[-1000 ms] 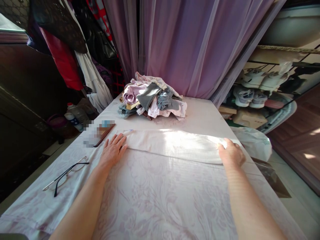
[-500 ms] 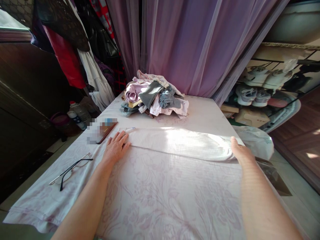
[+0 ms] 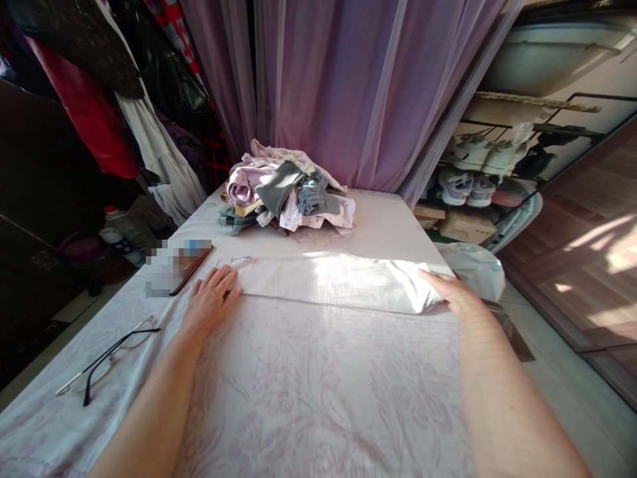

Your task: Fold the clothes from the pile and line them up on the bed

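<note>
1. Left hand (image 3: 209,301): flat, fingers spread, palm down on the floral bedsheet (image 3: 308,392). The fingertips reach the left end of the folded waffle-weave cloth (image 3: 328,282); no grip is visible.
2. Right hand (image 3: 450,293): open, fingers together and extended, lying over the cloth's right end without clamping it. The two hands stand well apart, one at each end.
3. Folded waffle-weave cloth: pale, lying flat across the bed, directly ahead of the person and between the hands. Its long axis runs left to right, crosswise to both forearms. Its long folded edge faces the person, and sunlight falls on its middle. The right hand covers more of it than the left.
4. Nearby, left side: a smartphone (image 3: 192,270), partly blurred out, lies just beyond the left hand. Eyeglasses (image 3: 107,358) lie open on the sheet, nearer the bed's left edge.
5. Beyond the cloth: a heap of mixed clothing (image 3: 286,190) in lilac, grey and white sits near the far end of the bed, in front of a mauve sheer curtain (image 3: 348,86).
6. Right of the bed: a white plastic bag (image 3: 472,269) sits just past the right hand, below a rack of sneakers (image 3: 470,156).
</note>
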